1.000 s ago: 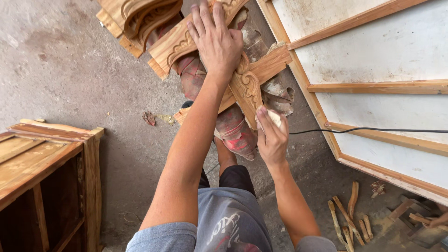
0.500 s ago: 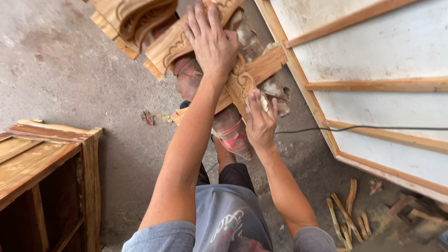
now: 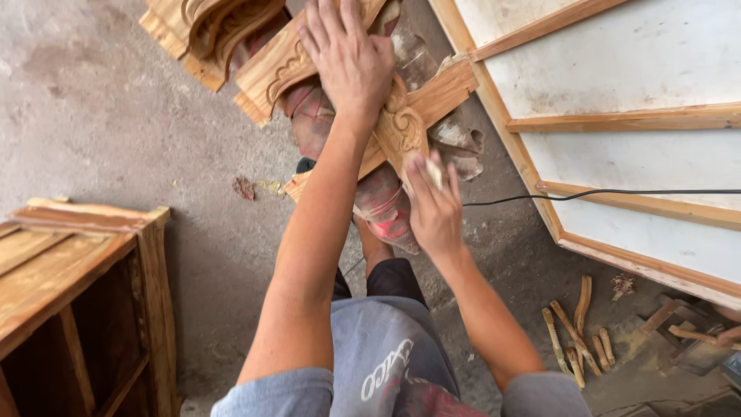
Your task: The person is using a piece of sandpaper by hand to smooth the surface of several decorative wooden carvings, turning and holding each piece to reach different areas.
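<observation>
Nearby, a wooden cabinet (image 3: 85, 286), black cable (image 3: 602, 194) — offcuts (image 3: 577, 333) scattered.

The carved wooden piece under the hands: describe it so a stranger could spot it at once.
Start at the big white panel with wooden battens leaning at the right. Just left of it lies the carved wooden piece, under the left hand, with the right hand on its lower end. Unlike the plain cabinet, it has a scroll carved at its crossing.

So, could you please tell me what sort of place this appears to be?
Probably a woodworking or furniture-carving workshop: the left hand steadies a carved, scroll-patterned wooden piece, an unfinished brown wooden cabinet stands nearby, and small wood offcuts lie on the grey concrete floor.
</observation>
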